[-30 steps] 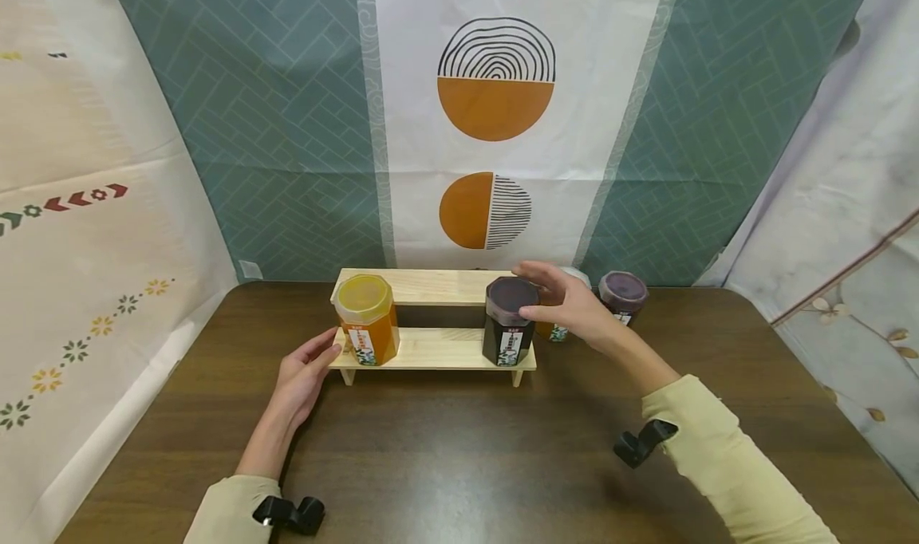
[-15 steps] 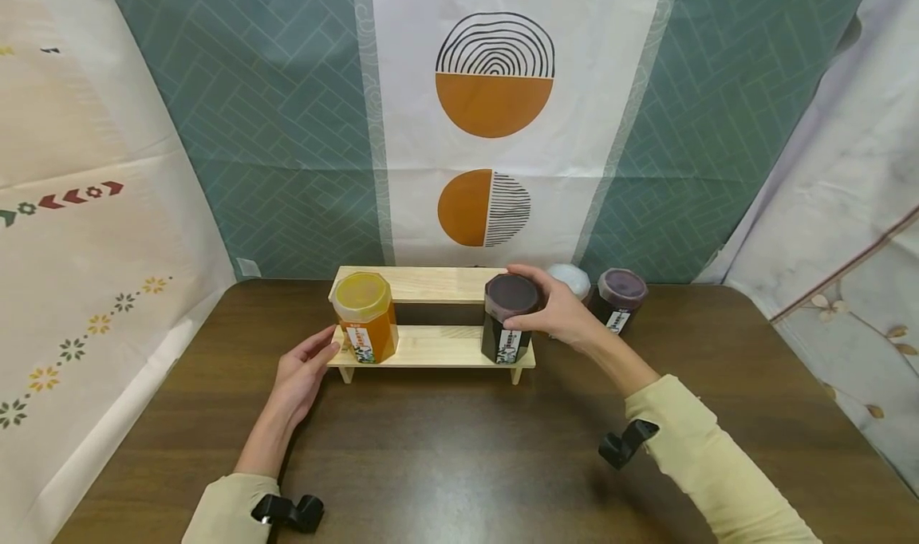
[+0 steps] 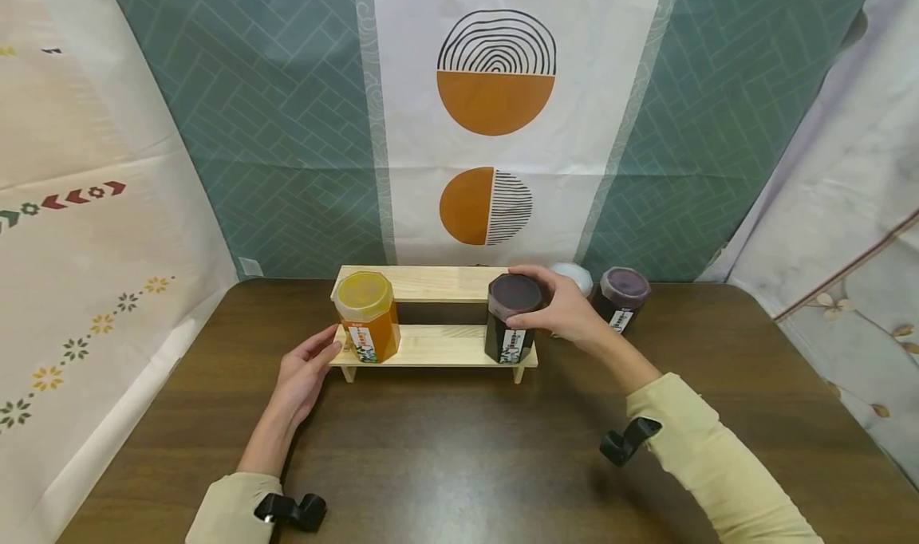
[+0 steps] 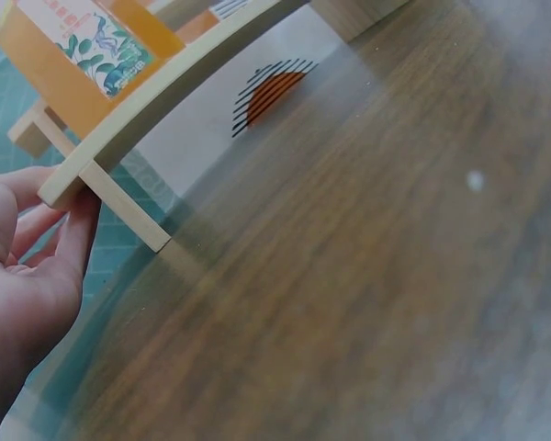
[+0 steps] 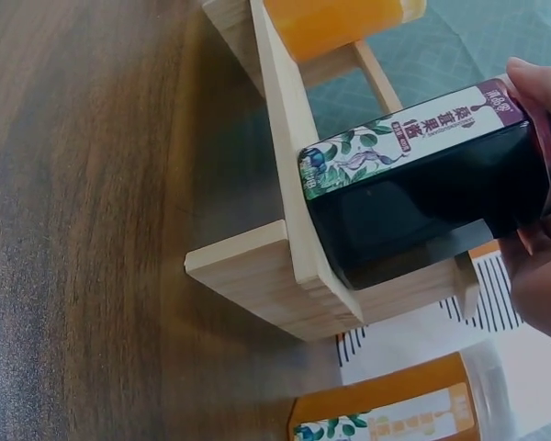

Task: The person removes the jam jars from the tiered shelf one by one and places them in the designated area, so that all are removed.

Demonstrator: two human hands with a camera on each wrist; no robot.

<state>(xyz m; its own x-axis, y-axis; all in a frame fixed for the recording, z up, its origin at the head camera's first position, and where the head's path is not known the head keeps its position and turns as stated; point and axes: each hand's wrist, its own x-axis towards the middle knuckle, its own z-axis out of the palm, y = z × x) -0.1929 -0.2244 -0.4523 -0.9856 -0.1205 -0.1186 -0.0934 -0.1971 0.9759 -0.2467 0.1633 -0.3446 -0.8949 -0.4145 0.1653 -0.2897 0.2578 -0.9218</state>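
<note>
My left hand (image 3: 301,380) holds the left end of the two-tier wooden rack (image 3: 441,344), thumb above and fingers below the lower shelf in the left wrist view. On that shelf's left side stands an orange-filled jar (image 3: 369,325) with a yellowish lid. A dark jar (image 3: 508,321) stands at the shelf's right end, its label (image 5: 409,129) facing forward. My right hand (image 3: 563,309) grips this jar around its lid, thumb at the front and fingers at the back. The right wrist view shows the jar's base on the shelf board.
Right of the rack, on the brown table (image 3: 445,456), stand a second dark jar (image 3: 621,297) and a white-lidded jar (image 3: 572,274), partly hidden by my right hand. Its orange contents (image 5: 386,395) show in the right wrist view. A patterned cloth (image 3: 301,129) hangs behind the table.
My right hand has shifted slightly left, further around the dark jar's lid, and the jar has turned a little. More of the white lid shows. My left hand stays on the rack.
</note>
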